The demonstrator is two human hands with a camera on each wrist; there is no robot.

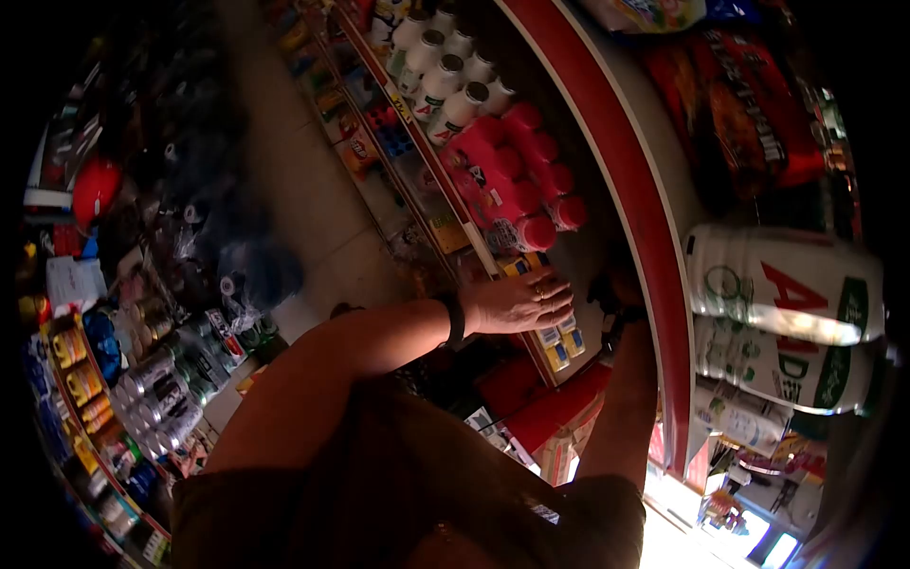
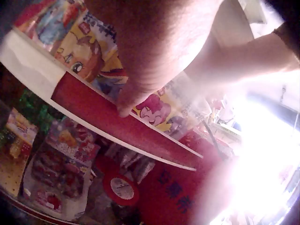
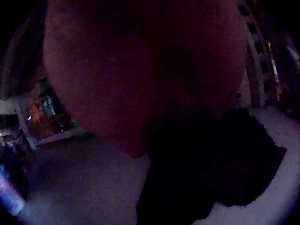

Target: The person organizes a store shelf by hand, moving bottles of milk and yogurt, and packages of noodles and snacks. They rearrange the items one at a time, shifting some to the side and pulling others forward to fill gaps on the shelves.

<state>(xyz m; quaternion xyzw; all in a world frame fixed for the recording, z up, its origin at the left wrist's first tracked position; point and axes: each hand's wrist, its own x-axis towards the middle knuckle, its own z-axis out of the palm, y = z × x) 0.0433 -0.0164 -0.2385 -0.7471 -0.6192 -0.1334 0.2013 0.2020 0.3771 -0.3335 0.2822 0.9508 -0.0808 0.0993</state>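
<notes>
Two-handed: left hand [image 1: 518,303] relaxed, frame centre; right hand [image 3: 140,79], grip I can't tell, by black cloth-like piece [image 3: 211,173]. Maybe wiping; I'd sweep along next.

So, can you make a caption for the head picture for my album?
A left hand by yellow packs, near pink bottles on a shelf.

Two large white plastic bottles with red lettering [image 1: 791,284] — plus one glossy red snack bag [image 1: 735,119], one shrink-wrapped pack of pink plastic bottles [image 1: 498,180] and — the back row being dim — perhaps eight white dark-capped bottles [image 1: 434,95].
</notes>
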